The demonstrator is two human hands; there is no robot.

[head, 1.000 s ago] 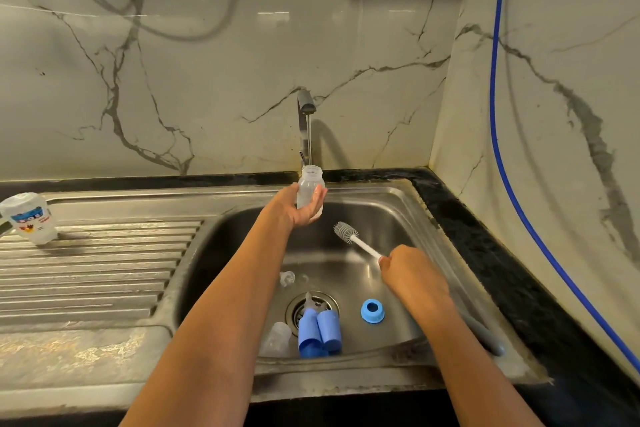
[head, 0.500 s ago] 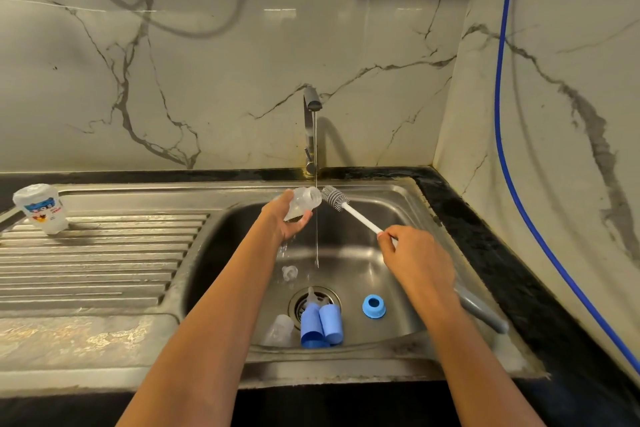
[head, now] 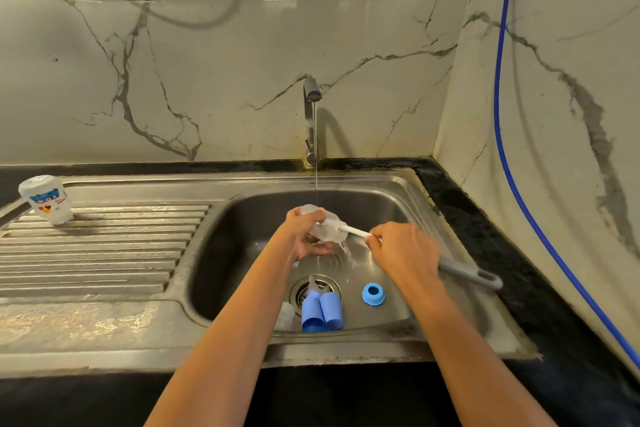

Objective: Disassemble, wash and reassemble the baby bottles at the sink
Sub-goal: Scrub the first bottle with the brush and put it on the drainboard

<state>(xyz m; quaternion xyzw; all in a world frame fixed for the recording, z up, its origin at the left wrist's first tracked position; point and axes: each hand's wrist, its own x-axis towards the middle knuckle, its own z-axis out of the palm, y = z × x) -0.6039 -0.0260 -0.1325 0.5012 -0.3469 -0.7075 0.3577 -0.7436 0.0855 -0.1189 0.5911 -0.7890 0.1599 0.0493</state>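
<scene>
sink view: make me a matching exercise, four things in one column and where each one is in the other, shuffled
1 clear bottle
2 blue ring
3 printed bottle
4 bottle brush

a on the drainboard, far left
b gripped by the right hand
c on the sink floor, right of the drain
d held by the left hand under the tap stream

Pairs: 1-d, 2-c, 3-a, 4-b

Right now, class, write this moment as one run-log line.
step: washing | left hand: grips clear bottle | right hand: holds bottle brush, head inside bottle | tap: running
</scene>
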